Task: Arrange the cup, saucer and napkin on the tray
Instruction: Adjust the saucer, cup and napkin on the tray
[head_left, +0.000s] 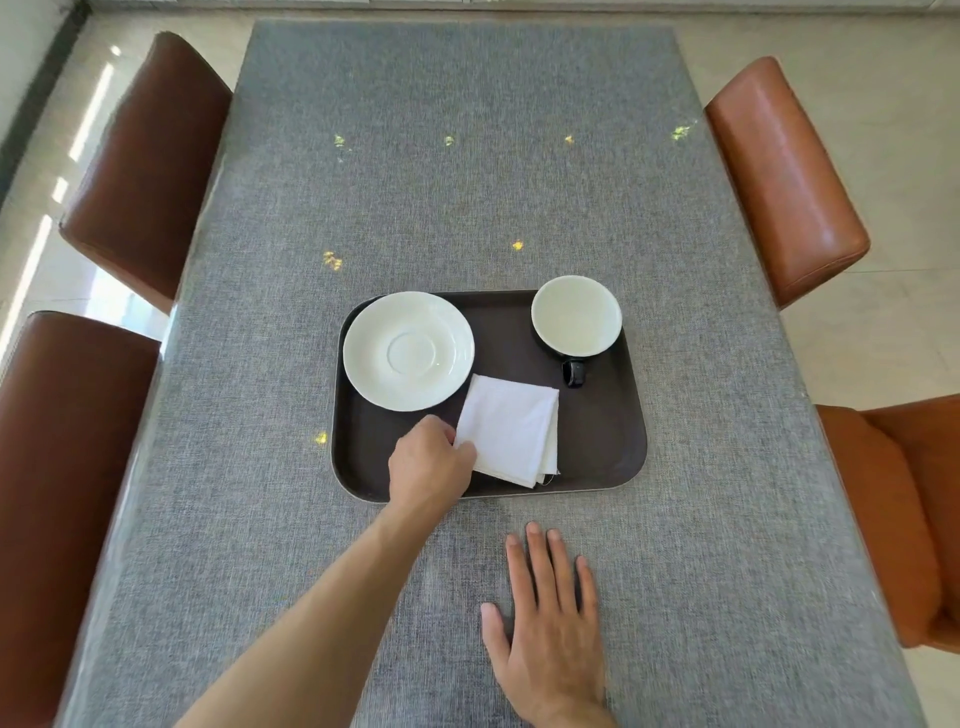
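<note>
A dark brown tray (602, 447) lies in the middle of the grey table. A white saucer (408, 351) sits in its far left corner, slightly over the rim. In the far right corner stands a cup (576, 315), black outside and white inside, its handle pointing toward me. A folded white napkin (511, 430) lies near the tray's front middle, one corner touching the saucer. My left hand (428, 461) pinches the napkin's left edge. Flat on the tablecloth in front of the tray rests my right hand (545, 621), fingers spread and holding nothing.
The grey tablecloth (467, 197) stretches far beyond the tray. Two dark brown leather chairs (140, 171) stand along the left side and two orange-brown chairs (779, 176) along the right. Pale tiled floor surrounds the table.
</note>
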